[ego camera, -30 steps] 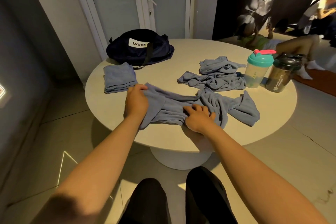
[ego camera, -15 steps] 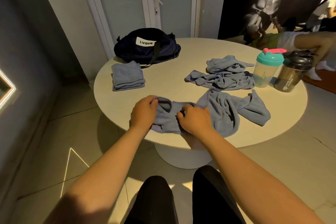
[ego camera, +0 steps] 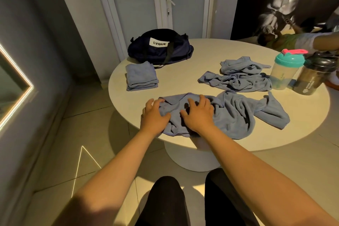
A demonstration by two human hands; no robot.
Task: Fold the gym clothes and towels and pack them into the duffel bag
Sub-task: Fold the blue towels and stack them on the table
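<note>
1. Both hands are lying on a crumpled blue terry towel (ego camera: 236,115) at the near edge of the round cream table (ego camera: 185,68). The left hand (ego camera: 155,116) is resting on the towel's left end with fingers spread and loose, clenching nothing. The right hand (ego camera: 199,115) is pressing flat on the cloth just beside it, fingers splayed.
2. This towel is looking soft and nappy, with a stitched hem. It is bunching into deep wrinkles, and its right half is trailing unfolded toward the table's right edge, so I judge its fold is only beginning.
3. Past the left hand, near the left edge, a folded stack of the same blue cloth (ego camera: 141,77) is sitting square and layered: that part is looking finished.
4. Toward the right, a second rumpled heap of blue fabric (ego camera: 238,79) is waiting unfolded, touching a translucent shaker bottle with a teal lid (ego camera: 286,71). A dark smoky shaker bottle (ego camera: 314,77) is standing beside it.
5. At the far left edge, the slouching navy fabric duffel bag (ego camera: 159,47) with a white label is lying just behind the stack. Nothing is showing inside it. Packing is appearing unstarted.
</note>
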